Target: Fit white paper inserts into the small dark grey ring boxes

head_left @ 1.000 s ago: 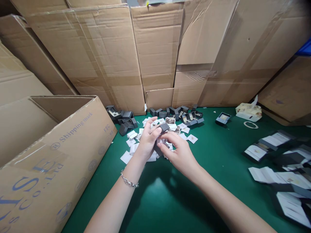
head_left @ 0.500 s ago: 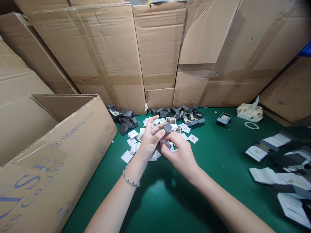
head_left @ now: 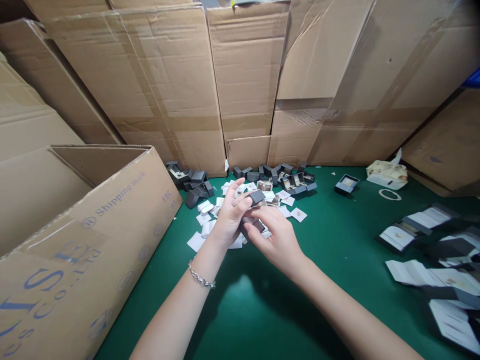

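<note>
My left hand (head_left: 229,216) is closed around a small dark grey jewellery box (head_left: 257,197), whose top shows past the thumb. From the right, my right hand (head_left: 276,230) has its fingers bent in against the lower part of the box. Its fingertips are partly hidden, and whether they pinch anything besides the box cannot be made out. Under and behind both hands lie scattered small white cards (head_left: 196,242) and folded papers. Farther back, several dark jewellery boxes (head_left: 296,184) lie in a heap, some with lids up.
A large open carton (head_left: 123,225) stands at the left. More dark boxes (head_left: 195,187) lie beside it. To the right are a single open box (head_left: 346,184), a tissue pack (head_left: 387,172), a white ring (head_left: 389,194) and open boxes with white papers (head_left: 431,275). Cardboard (head_left: 172,90) walls the back.
The dark box has tilted slightly between my hands. My right fingers have shifted a little to the left and down along it.
</note>
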`<action>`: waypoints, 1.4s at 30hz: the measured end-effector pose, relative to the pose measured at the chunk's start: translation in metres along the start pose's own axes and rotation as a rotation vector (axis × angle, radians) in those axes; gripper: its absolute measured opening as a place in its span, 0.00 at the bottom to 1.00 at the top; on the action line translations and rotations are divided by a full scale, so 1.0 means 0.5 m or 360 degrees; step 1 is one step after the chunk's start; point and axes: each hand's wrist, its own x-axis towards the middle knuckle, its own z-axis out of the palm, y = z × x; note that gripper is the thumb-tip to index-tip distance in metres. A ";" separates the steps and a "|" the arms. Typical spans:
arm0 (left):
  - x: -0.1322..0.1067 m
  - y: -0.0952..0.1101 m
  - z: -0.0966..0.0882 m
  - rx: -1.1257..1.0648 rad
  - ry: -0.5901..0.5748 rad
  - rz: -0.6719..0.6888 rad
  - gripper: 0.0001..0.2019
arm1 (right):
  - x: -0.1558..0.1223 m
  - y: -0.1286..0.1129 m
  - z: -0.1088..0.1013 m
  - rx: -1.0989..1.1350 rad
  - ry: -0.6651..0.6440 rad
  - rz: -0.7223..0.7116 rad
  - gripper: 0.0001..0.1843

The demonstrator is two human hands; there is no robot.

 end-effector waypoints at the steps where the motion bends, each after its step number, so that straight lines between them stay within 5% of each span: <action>1: 0.000 0.001 -0.002 -0.0011 0.0000 0.0011 0.35 | -0.003 0.000 0.003 -0.0009 0.0044 -0.0023 0.06; 8: -0.002 0.012 -0.014 -0.0181 0.0001 0.0025 0.33 | -0.029 0.000 0.024 -0.0327 0.0113 -0.0324 0.18; 19: 0.010 -0.006 0.005 -0.0487 0.0161 -0.0003 0.22 | -0.018 0.028 0.025 -0.0662 0.0327 -0.0527 0.18; 29: 0.011 -0.019 0.002 -0.0138 0.0097 -0.0501 0.08 | -0.015 0.093 0.010 -0.0830 0.0094 -0.0215 0.20; 36: 0.015 -0.023 0.013 -0.0092 0.0286 -0.0447 0.04 | 0.004 0.087 -0.024 -0.0215 -0.0227 -0.0193 0.23; 39: 0.020 -0.023 0.008 -0.0008 0.0354 -0.0437 0.07 | 0.013 0.087 -0.039 0.0124 -0.0033 0.0093 0.22; 42: 0.022 -0.024 0.004 0.0084 0.0386 -0.0403 0.10 | 0.021 0.088 -0.045 0.0291 0.0012 0.0627 0.07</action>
